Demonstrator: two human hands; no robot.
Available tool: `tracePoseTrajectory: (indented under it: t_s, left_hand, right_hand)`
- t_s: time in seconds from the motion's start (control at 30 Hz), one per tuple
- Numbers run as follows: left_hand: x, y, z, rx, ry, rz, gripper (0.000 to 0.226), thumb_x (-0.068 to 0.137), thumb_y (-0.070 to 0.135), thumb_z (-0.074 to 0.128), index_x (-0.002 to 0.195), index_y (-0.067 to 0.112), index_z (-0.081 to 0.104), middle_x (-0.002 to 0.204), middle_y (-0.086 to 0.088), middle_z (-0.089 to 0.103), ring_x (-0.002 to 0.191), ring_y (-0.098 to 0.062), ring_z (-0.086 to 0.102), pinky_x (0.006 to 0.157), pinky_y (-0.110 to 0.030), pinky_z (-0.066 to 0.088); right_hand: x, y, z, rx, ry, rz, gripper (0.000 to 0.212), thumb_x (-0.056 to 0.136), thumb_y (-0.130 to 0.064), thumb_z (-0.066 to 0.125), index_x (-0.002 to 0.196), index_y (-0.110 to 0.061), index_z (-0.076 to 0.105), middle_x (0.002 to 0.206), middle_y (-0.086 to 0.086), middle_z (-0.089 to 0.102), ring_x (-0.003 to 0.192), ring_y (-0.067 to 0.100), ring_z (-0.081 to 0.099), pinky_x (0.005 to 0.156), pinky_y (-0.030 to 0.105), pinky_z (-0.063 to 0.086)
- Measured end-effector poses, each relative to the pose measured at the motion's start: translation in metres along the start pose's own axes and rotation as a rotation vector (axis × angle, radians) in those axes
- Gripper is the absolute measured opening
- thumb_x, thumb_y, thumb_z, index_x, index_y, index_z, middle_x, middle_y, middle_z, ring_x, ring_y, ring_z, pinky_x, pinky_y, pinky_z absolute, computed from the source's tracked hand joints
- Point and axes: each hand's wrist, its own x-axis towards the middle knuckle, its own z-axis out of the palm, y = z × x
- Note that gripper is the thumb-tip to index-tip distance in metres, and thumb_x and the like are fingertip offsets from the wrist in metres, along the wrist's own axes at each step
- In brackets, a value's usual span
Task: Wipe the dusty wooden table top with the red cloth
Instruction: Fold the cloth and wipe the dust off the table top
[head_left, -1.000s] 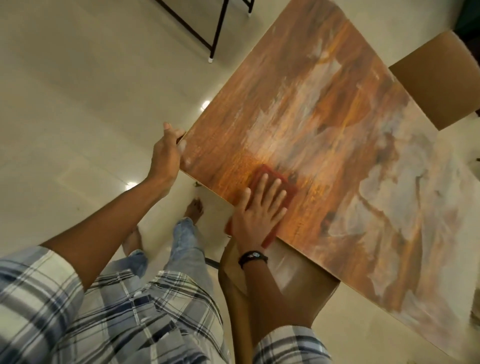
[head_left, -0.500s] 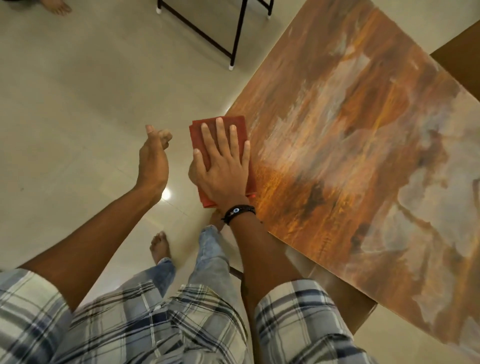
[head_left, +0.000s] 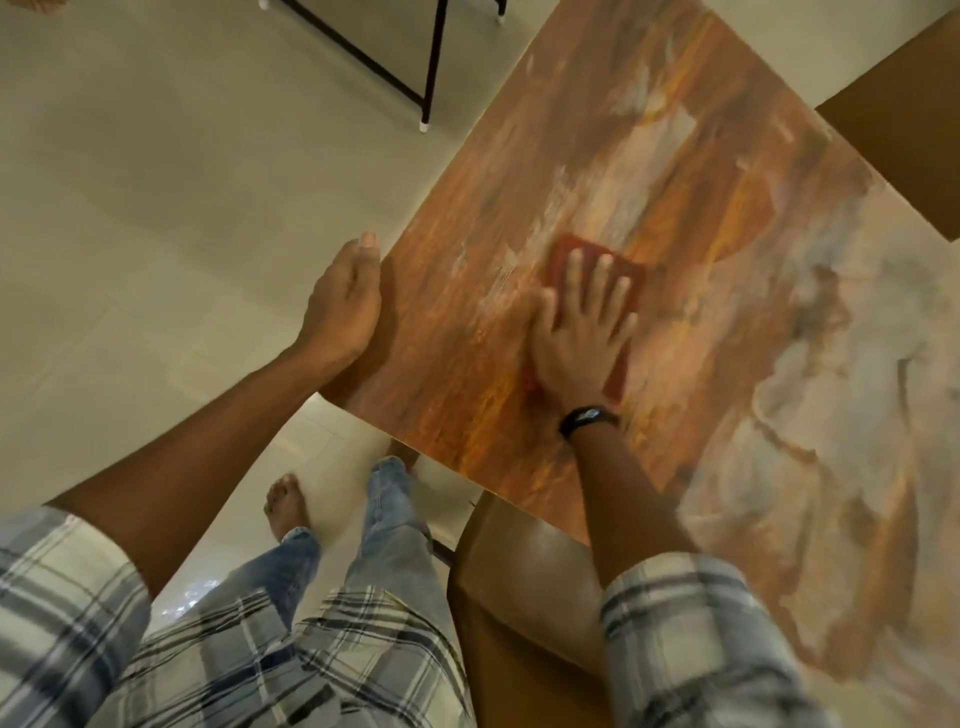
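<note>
The wooden table top (head_left: 701, 218) fills the right half of the view, with pale dusty streaks and patches over its brown grain. My right hand (head_left: 582, 338) lies flat, fingers spread, pressing the folded red cloth (head_left: 631, 280) onto the table a short way in from the near left corner. Only the cloth's far and right edges show past my fingers. My left hand (head_left: 345, 306) rests against the table's left edge, fingers together and pointing away from me, holding nothing.
A brown chair seat (head_left: 524, 587) sticks out under the near table edge beside my legs. Another brown chair (head_left: 909, 130) stands at the far right side. Black metal legs (head_left: 426, 67) of other furniture stand on the pale tiled floor at the top.
My right hand has slid the red cloth from the table's left corner edge inward onto the surface. My left hand has come against the table's left edge.
</note>
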Motion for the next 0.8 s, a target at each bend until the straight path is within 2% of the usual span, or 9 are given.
tracePoseTrajectory:
  t_s: [0.07, 0.1, 0.2, 0.3, 0.4, 0.47, 0.53, 0.67, 0.8]
  left_hand:
    - [0.007, 0.005, 0.010, 0.058, 0.013, 0.043, 0.049, 0.107, 0.046, 0.019, 0.110, 0.013, 0.055, 0.103, -0.010, 0.059, 0.095, -0.019, 0.053, 0.082, -0.030, 0.036]
    - [0.011, 0.009, 0.015, 0.086, 0.023, 0.064, 0.044, 0.107, 0.044, 0.021, 0.104, 0.014, 0.053, 0.099, -0.010, 0.059, 0.090, -0.018, 0.052, 0.079, -0.030, 0.035]
    - [0.025, 0.022, 0.030, 0.166, 0.033, 0.104, 0.036, 0.108, 0.039, 0.024, 0.100, 0.016, 0.050, 0.091, 0.002, 0.055, 0.081, -0.013, 0.050, 0.071, -0.025, 0.034]
    - [0.046, 0.034, 0.042, 0.218, 0.028, 0.135, 0.035, 0.107, 0.040, 0.023, 0.093, 0.017, 0.044, 0.076, 0.011, 0.045, 0.068, -0.005, 0.044, 0.060, -0.021, 0.030]
    - [0.069, 0.046, 0.054, 0.246, 0.041, 0.173, 0.033, 0.107, 0.042, 0.023, 0.092, 0.020, 0.042, 0.075, 0.013, 0.041, 0.068, -0.005, 0.043, 0.064, -0.025, 0.029]
    - [0.083, 0.053, 0.059, 0.250, 0.041, 0.180, 0.033, 0.107, 0.043, 0.023, 0.094, 0.022, 0.044, 0.076, 0.015, 0.043, 0.069, -0.002, 0.045, 0.061, -0.022, 0.030]
    - [0.096, 0.058, 0.063, 0.243, 0.042, 0.171, 0.039, 0.107, 0.044, 0.023, 0.094, 0.017, 0.048, 0.078, 0.011, 0.048, 0.068, -0.004, 0.047, 0.059, -0.021, 0.031]
    - [0.111, 0.062, 0.064, 0.227, 0.043, 0.180, 0.049, 0.107, 0.044, 0.022, 0.096, 0.009, 0.056, 0.083, -0.006, 0.058, 0.072, -0.017, 0.052, 0.061, -0.030, 0.037]
    - [0.110, 0.056, 0.060, 0.196, 0.024, 0.201, 0.051, 0.108, 0.044, 0.021, 0.099, 0.009, 0.059, 0.087, -0.012, 0.062, 0.078, -0.026, 0.058, 0.065, -0.036, 0.042]
  right_hand:
    - [-0.058, -0.031, 0.014, -0.022, -0.043, -0.249, 0.058, 0.104, -0.051, 0.025, 0.159, -0.035, 0.017, 0.169, 0.000, 0.007, 0.156, 0.028, 0.002, 0.124, 0.057, 0.001]
    - [-0.080, -0.040, 0.017, -0.031, -0.059, -0.355, 0.056, 0.104, -0.050, 0.029, 0.158, -0.037, 0.021, 0.169, -0.001, 0.010, 0.156, 0.026, 0.003, 0.124, 0.056, 0.002]
    - [-0.077, -0.025, 0.015, -0.020, -0.077, -0.510, 0.053, 0.104, -0.049, 0.037, 0.156, -0.039, 0.029, 0.167, -0.006, 0.017, 0.156, 0.020, 0.008, 0.123, 0.056, 0.010]
    - [-0.008, 0.009, 0.003, -0.014, -0.046, -0.398, 0.055, 0.103, -0.051, 0.033, 0.156, -0.040, 0.026, 0.168, -0.006, 0.016, 0.156, 0.020, 0.009, 0.124, 0.055, 0.009]
    - [0.081, 0.030, -0.010, -0.004, 0.001, -0.281, 0.055, 0.103, -0.050, 0.030, 0.157, -0.038, 0.026, 0.167, -0.004, 0.019, 0.155, 0.024, 0.013, 0.123, 0.056, 0.010]
    - [0.141, 0.038, -0.019, -0.009, -0.023, -0.236, 0.056, 0.103, -0.050, 0.028, 0.157, -0.039, 0.023, 0.168, -0.004, 0.016, 0.155, 0.024, 0.012, 0.123, 0.057, 0.009]
    - [0.198, 0.044, -0.028, -0.001, -0.035, -0.166, 0.057, 0.103, -0.050, 0.027, 0.158, -0.039, 0.019, 0.169, -0.004, 0.012, 0.156, 0.025, 0.009, 0.123, 0.057, 0.007]
    - [0.285, 0.045, -0.042, -0.003, -0.011, -0.039, 0.056, 0.104, -0.048, 0.026, 0.159, -0.037, 0.017, 0.169, -0.004, 0.008, 0.156, 0.027, 0.006, 0.123, 0.057, 0.004]
    - [0.305, 0.035, -0.045, 0.011, -0.016, 0.039, 0.057, 0.105, -0.047, 0.024, 0.160, -0.036, 0.013, 0.169, -0.003, 0.004, 0.156, 0.028, 0.001, 0.123, 0.060, 0.002]
